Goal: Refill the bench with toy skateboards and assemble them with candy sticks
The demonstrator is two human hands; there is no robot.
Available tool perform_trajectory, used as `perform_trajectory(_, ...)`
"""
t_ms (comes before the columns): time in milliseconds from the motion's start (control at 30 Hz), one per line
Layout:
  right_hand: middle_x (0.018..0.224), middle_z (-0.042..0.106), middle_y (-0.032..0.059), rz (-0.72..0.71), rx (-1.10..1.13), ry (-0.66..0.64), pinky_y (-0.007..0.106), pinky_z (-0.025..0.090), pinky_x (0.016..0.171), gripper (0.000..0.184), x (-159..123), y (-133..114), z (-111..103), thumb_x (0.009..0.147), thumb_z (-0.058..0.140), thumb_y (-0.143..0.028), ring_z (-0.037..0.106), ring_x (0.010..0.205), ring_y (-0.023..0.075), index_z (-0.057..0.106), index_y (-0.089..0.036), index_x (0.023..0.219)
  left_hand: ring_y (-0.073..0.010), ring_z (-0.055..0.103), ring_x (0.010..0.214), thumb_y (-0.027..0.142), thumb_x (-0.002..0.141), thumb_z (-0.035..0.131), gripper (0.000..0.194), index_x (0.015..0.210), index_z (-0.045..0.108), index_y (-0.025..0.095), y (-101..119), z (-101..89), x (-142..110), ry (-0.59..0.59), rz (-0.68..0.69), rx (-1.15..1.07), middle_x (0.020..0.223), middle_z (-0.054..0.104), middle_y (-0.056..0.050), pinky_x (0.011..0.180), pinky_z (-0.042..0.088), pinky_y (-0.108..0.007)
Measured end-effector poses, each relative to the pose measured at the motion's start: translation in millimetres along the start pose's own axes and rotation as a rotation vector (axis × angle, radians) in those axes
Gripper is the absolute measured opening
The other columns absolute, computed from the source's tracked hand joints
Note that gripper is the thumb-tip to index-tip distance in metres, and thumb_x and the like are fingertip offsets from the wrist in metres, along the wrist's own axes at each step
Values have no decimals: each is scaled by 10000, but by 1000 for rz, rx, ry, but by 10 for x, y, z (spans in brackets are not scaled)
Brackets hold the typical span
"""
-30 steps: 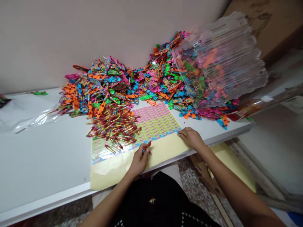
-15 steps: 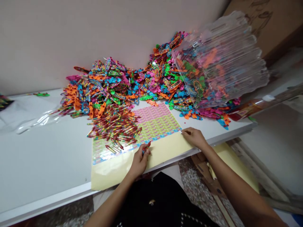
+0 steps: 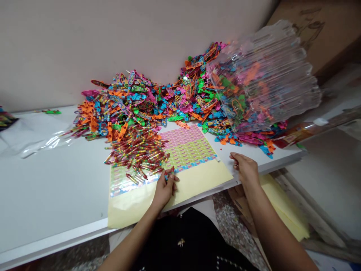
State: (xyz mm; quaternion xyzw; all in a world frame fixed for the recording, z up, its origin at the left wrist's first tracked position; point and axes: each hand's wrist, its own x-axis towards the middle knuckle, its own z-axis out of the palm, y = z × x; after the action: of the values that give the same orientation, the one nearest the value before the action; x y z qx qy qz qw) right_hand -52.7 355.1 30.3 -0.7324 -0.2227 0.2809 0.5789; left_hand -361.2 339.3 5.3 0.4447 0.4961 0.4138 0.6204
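Note:
My left hand (image 3: 165, 189) is closed around a small crayon-like stick (image 3: 171, 171) with a red tip, just above the sticker sheet (image 3: 197, 177). The sheet has rows of pink, green and blue printed labels on a yellow backing. My right hand (image 3: 244, 167) hovers past the sheet's right edge, thumb and forefinger pinched together. Whatever is between those fingertips is too small to make out. A little white curl (image 3: 217, 159) stands at the right end of the blue label row. Many red-tipped sticks (image 3: 138, 148) lie heaped on the sheet's left part.
Behind the sheet, a large pile of colourful plastic pieces (image 3: 135, 92) reaches the wall. A clear ribbed plastic tray (image 3: 284, 75) leans over its right side. A bottle (image 3: 301, 133) lies at the right, and clear plastic film (image 3: 42, 135) at the left.
My right hand has drawn away from the sheet's blue row, to the right. My left hand, still holding the stick, has shifted slightly left.

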Motion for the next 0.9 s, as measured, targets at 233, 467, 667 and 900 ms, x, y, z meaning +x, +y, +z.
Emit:
perform_trajectory(233,834,689,66,-265,-451,-69,363,463,738,409,-262,150,122,550,716,-454,568,717,201,749,-184,856,-68,502,443,568,771,598,482,1023,480,174,105,-7,20,42,-8,-27,819,616,-8,374,414,-210)
perform_trajectory(467,563,603,-2,-125,-149,44,272,414,500,295,5,207,139,565,669,-448,519,532,150,658,-183,692,-73,499,444,573,727,639,504,973,444,178,116,-39,10,71,-56,-128,792,607,-3,358,390,-204)
perform_trajectory(667,660,635,-14,-241,64,86,241,450,542,282,-377,-139,437,628,696,-415,566,583,119,634,-182,775,-44,427,429,468,731,661,423,957,430,194,430,64,-47,87,-72,-330,749,586,28,364,263,-157)
perform_trajectory(900,858,712,55,-1166,-388,-276,333,495,786,159,-1501,-478,989,849,590,-152,627,801,178,691,-190,966,-24,360,405,439,730,688,413,970,443,209,736,184,-205,116,-39,-533,669,528,68,402,199,-160)
